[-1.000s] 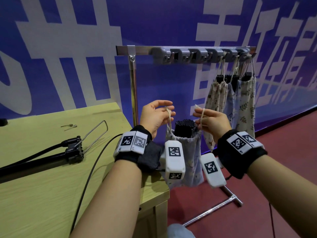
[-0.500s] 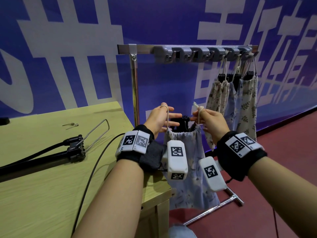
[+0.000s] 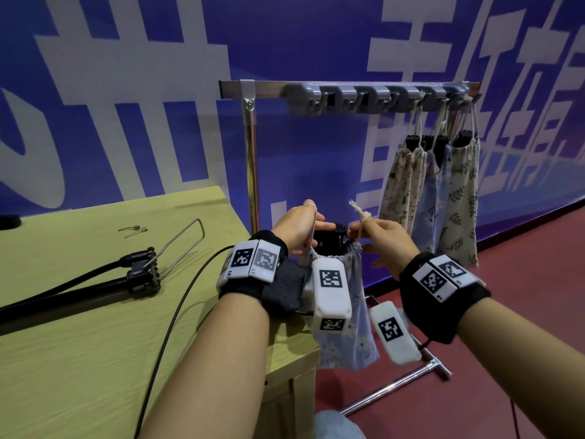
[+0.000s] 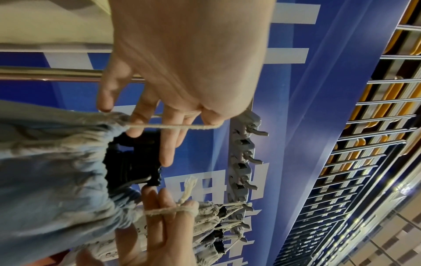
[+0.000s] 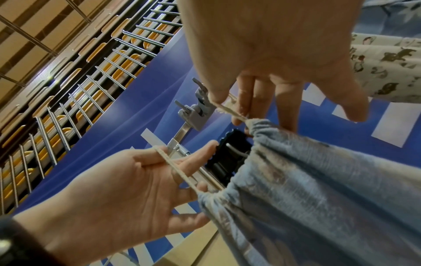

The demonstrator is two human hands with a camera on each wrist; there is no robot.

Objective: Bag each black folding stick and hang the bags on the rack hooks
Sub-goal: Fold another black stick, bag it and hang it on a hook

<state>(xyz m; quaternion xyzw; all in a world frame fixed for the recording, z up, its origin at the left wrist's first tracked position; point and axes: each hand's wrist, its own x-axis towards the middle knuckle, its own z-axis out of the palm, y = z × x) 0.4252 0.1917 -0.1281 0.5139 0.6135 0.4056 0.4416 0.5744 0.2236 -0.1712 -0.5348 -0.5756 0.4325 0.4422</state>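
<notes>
- An indoor sports hall or arena: tiers of orange stadium seats [image 5: 56, 126] behind metal railings [image 4: 364, 126].
- A large blue banner [image 3: 142, 90] with white characters backs a red sports floor [image 3: 522, 312].
- A wooden bench [image 3: 79, 343] stands alongside.

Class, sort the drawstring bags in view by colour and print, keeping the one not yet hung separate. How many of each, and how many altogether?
Unhung light blue bag: 1
Hanging light blue bag: 1
Hanging cream animal-print bag: 1
Hanging cream leaf-print bag: 1
Total: 4
</notes>
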